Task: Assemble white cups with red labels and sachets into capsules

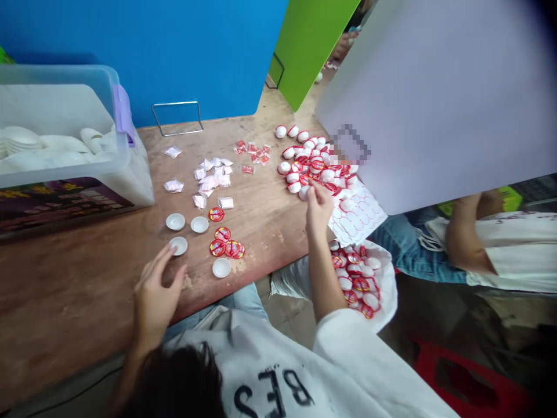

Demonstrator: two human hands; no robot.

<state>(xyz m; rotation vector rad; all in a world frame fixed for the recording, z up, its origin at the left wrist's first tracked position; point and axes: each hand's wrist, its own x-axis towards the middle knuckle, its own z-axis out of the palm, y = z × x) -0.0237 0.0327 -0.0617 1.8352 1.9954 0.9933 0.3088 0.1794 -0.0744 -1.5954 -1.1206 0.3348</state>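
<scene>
My left hand (159,281), fingers apart, touches the rim of a small white cup (178,246) on the wooden table. Two more white cups (175,222) (199,224) stand just behind it, and another (221,267) is near the front edge. Round red labels (218,248) lie between them. My right hand (319,203) pinches a white cup piece (303,193) at the front of a pile of red-rimmed white pieces (308,157). White packets (211,180) and small red packets (252,152) are spread over the middle of the table.
A clear bin (143,174) of white cups stands at the left. Blue (174,52), green (308,46) and pale (435,104) panels border the table. A label sheet (359,217) overhangs a full white bag (387,278). Another person's arm (467,238) is at the right.
</scene>
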